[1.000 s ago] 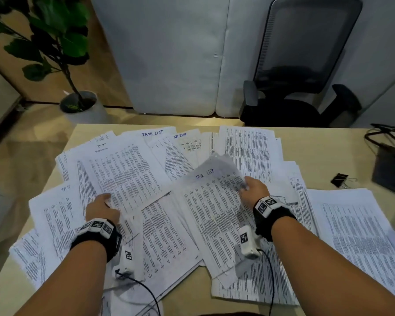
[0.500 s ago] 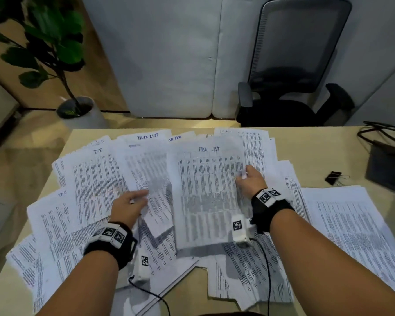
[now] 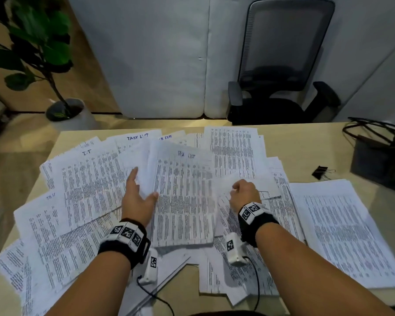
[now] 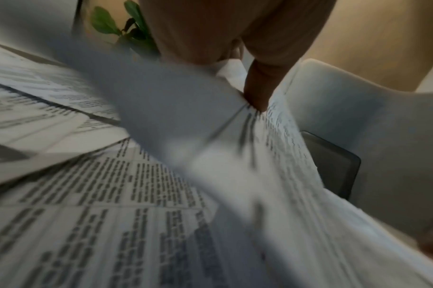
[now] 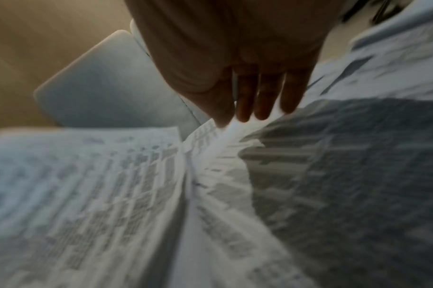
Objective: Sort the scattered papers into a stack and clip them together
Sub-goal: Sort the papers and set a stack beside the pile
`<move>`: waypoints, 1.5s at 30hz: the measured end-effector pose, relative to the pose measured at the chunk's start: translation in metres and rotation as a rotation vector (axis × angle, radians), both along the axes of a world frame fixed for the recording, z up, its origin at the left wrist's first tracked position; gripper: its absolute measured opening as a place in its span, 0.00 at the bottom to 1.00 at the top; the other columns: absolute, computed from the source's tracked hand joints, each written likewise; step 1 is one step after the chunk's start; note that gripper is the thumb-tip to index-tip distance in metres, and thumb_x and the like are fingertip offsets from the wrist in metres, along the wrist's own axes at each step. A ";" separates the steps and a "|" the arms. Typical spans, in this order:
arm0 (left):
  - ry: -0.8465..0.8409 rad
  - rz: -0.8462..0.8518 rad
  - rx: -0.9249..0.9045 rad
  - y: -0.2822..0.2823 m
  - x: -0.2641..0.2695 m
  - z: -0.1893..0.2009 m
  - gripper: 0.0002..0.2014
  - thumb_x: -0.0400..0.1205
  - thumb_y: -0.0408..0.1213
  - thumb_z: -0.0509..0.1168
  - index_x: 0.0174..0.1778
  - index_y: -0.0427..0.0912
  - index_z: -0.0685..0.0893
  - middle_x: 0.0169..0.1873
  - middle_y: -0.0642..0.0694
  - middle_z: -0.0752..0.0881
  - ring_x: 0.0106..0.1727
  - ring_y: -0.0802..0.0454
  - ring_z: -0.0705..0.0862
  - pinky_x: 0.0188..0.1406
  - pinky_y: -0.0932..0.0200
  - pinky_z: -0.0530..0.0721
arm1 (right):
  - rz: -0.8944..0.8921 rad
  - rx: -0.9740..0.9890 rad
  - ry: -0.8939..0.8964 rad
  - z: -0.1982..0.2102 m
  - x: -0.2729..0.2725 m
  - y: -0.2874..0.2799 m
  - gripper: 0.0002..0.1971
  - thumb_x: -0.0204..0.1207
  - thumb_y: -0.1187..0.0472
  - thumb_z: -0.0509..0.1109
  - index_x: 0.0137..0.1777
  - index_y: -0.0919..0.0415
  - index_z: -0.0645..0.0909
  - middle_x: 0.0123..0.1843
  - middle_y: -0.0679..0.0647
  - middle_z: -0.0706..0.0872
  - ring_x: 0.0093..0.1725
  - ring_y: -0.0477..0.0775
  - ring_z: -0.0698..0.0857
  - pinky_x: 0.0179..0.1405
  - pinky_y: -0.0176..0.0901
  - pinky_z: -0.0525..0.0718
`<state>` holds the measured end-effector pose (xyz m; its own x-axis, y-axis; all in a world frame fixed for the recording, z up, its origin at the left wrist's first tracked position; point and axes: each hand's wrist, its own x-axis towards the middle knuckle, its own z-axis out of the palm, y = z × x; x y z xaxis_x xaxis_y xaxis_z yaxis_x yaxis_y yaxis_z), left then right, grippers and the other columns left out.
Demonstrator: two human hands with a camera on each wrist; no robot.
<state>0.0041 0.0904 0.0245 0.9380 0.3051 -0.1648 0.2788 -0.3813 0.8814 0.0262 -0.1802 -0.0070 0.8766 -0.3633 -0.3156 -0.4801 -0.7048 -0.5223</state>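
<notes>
Printed sheets point(image 3: 89, 179) lie scattered and overlapping over most of the tan table point(image 3: 294, 144). A sheet headed "TASK LIST" point(image 3: 185, 201) lies on top in the middle. My left hand point(image 3: 145, 183) grips its left edge, thumb on top and fingers beneath; the left wrist view shows the thumb point(image 4: 256, 97) pressing the paper. My right hand point(image 3: 234, 188) is curled at that sheet's right side and pinches a lifted sheet point(image 3: 255, 190); in the right wrist view its fingertips point(image 5: 244, 113) close on the paper's edge. A black binder clip point(image 3: 320, 173) lies on the table, far right of both hands.
A thick pile of papers point(image 3: 342, 229) covers the table's right side. A dark box with cables point(image 3: 379, 160) stands at the right edge. Beyond the table are an office chair point(image 3: 283, 65) and a potted plant point(image 3: 62, 106).
My right hand laid the "TASK LIST" sheet flat in the middle. My left hand came across from the left papers and took hold of its left edge. The right hand now pinches a neighbouring sheet.
</notes>
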 end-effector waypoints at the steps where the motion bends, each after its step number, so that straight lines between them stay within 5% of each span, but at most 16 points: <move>1: -0.012 0.045 -0.017 -0.001 0.002 0.002 0.42 0.78 0.30 0.72 0.82 0.59 0.57 0.71 0.41 0.77 0.68 0.42 0.79 0.69 0.43 0.76 | 0.019 -0.120 0.082 0.000 -0.004 -0.008 0.16 0.75 0.59 0.69 0.63 0.54 0.75 0.64 0.58 0.77 0.63 0.62 0.78 0.60 0.56 0.79; 4: 0.068 0.138 -0.032 -0.001 0.002 0.000 0.32 0.79 0.34 0.71 0.79 0.45 0.67 0.66 0.37 0.81 0.67 0.37 0.80 0.65 0.45 0.79 | 0.052 -0.245 0.272 -0.003 -0.018 -0.023 0.33 0.69 0.55 0.72 0.72 0.48 0.62 0.69 0.61 0.67 0.70 0.66 0.69 0.64 0.63 0.72; 7: 0.161 0.090 0.089 -0.003 -0.002 -0.008 0.24 0.81 0.36 0.69 0.72 0.31 0.75 0.67 0.36 0.81 0.71 0.34 0.77 0.68 0.46 0.75 | 0.057 -0.236 0.336 -0.017 -0.024 -0.031 0.29 0.71 0.55 0.68 0.71 0.51 0.62 0.66 0.62 0.73 0.67 0.66 0.72 0.65 0.61 0.72; 12: 0.064 0.097 -0.020 -0.002 0.002 -0.005 0.11 0.81 0.35 0.68 0.58 0.36 0.81 0.50 0.44 0.86 0.54 0.40 0.85 0.54 0.48 0.84 | 0.022 -0.172 0.259 -0.013 -0.017 -0.046 0.11 0.72 0.55 0.66 0.54 0.50 0.79 0.62 0.59 0.79 0.61 0.64 0.78 0.61 0.58 0.81; 16: 0.041 0.199 -0.349 -0.001 0.015 0.000 0.10 0.81 0.31 0.68 0.58 0.41 0.80 0.45 0.45 0.85 0.48 0.42 0.84 0.54 0.46 0.83 | 0.102 -0.186 0.305 -0.008 -0.014 -0.047 0.32 0.63 0.41 0.74 0.64 0.52 0.67 0.62 0.59 0.73 0.61 0.65 0.77 0.58 0.54 0.81; 19: 0.120 0.189 -0.454 -0.008 0.020 -0.001 0.21 0.81 0.27 0.68 0.70 0.37 0.73 0.53 0.42 0.84 0.52 0.44 0.83 0.58 0.47 0.80 | 0.176 -0.201 0.390 -0.015 -0.019 -0.033 0.37 0.65 0.48 0.76 0.69 0.52 0.60 0.65 0.61 0.68 0.58 0.67 0.79 0.58 0.60 0.82; 23: 0.242 0.072 -0.150 -0.014 0.012 -0.016 0.30 0.81 0.32 0.68 0.79 0.40 0.65 0.69 0.38 0.78 0.61 0.42 0.79 0.62 0.50 0.75 | 0.181 -0.076 0.326 -0.026 -0.020 -0.032 0.21 0.76 0.58 0.67 0.65 0.61 0.64 0.42 0.54 0.79 0.42 0.59 0.82 0.43 0.47 0.79; 27: 0.237 0.074 -0.314 -0.010 0.016 -0.027 0.27 0.82 0.28 0.67 0.77 0.39 0.67 0.61 0.41 0.80 0.58 0.44 0.79 0.61 0.51 0.75 | 0.144 0.070 0.045 -0.006 -0.002 -0.045 0.03 0.77 0.62 0.65 0.43 0.61 0.78 0.41 0.59 0.83 0.44 0.61 0.84 0.38 0.39 0.73; 30: 0.268 0.054 -0.532 -0.004 0.022 -0.030 0.17 0.82 0.29 0.65 0.68 0.40 0.74 0.58 0.43 0.85 0.61 0.42 0.83 0.66 0.44 0.77 | 0.020 0.244 -0.133 0.011 0.014 -0.054 0.03 0.76 0.65 0.66 0.44 0.60 0.80 0.40 0.59 0.84 0.40 0.57 0.82 0.37 0.39 0.77; 33: 0.284 0.048 -0.781 -0.015 0.021 -0.023 0.11 0.84 0.27 0.59 0.52 0.42 0.86 0.49 0.40 0.89 0.50 0.44 0.88 0.49 0.46 0.87 | 0.007 0.415 -0.233 0.033 0.026 -0.055 0.05 0.78 0.67 0.65 0.49 0.66 0.81 0.39 0.55 0.83 0.38 0.52 0.80 0.32 0.36 0.76; 35: 0.318 0.009 -0.918 -0.027 0.019 -0.019 0.14 0.85 0.28 0.58 0.59 0.40 0.87 0.48 0.38 0.91 0.48 0.43 0.91 0.42 0.46 0.90 | -0.040 0.537 -0.243 0.039 0.032 -0.051 0.05 0.79 0.67 0.65 0.50 0.65 0.82 0.38 0.51 0.84 0.36 0.48 0.81 0.34 0.36 0.80; 38: 0.384 -0.040 -0.768 -0.042 0.019 -0.019 0.12 0.86 0.32 0.60 0.64 0.31 0.79 0.51 0.34 0.89 0.44 0.39 0.91 0.32 0.50 0.88 | -0.105 0.614 -0.200 0.021 0.042 -0.050 0.05 0.76 0.61 0.67 0.47 0.58 0.84 0.46 0.55 0.90 0.47 0.58 0.88 0.52 0.47 0.85; 40: 0.373 -0.052 -0.591 -0.049 0.021 -0.022 0.09 0.85 0.32 0.63 0.59 0.34 0.81 0.49 0.36 0.88 0.42 0.42 0.89 0.28 0.55 0.86 | -0.116 0.629 -0.142 0.001 0.045 -0.052 0.08 0.71 0.57 0.65 0.46 0.59 0.81 0.46 0.61 0.88 0.46 0.59 0.85 0.52 0.54 0.84; 42: 0.347 -0.080 -0.492 -0.051 0.026 -0.027 0.08 0.84 0.33 0.66 0.58 0.40 0.82 0.53 0.38 0.88 0.47 0.45 0.87 0.40 0.53 0.85 | -0.165 0.678 -0.115 -0.006 0.042 -0.050 0.08 0.69 0.57 0.63 0.44 0.58 0.81 0.45 0.67 0.87 0.44 0.58 0.83 0.53 0.57 0.84; 45: 0.314 -0.127 -0.398 -0.049 0.032 -0.031 0.16 0.79 0.36 0.71 0.62 0.47 0.79 0.57 0.44 0.86 0.58 0.45 0.84 0.64 0.42 0.79 | -0.238 0.795 -0.112 -0.004 0.040 -0.045 0.08 0.74 0.64 0.64 0.44 0.56 0.85 0.45 0.60 0.89 0.46 0.60 0.86 0.55 0.58 0.83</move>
<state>0.0366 0.0412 -0.0067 0.8505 0.0485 -0.5237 0.5260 -0.0817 0.8466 0.0659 -0.2256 -0.0112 0.8459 -0.2484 -0.4720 -0.4855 0.0079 -0.8742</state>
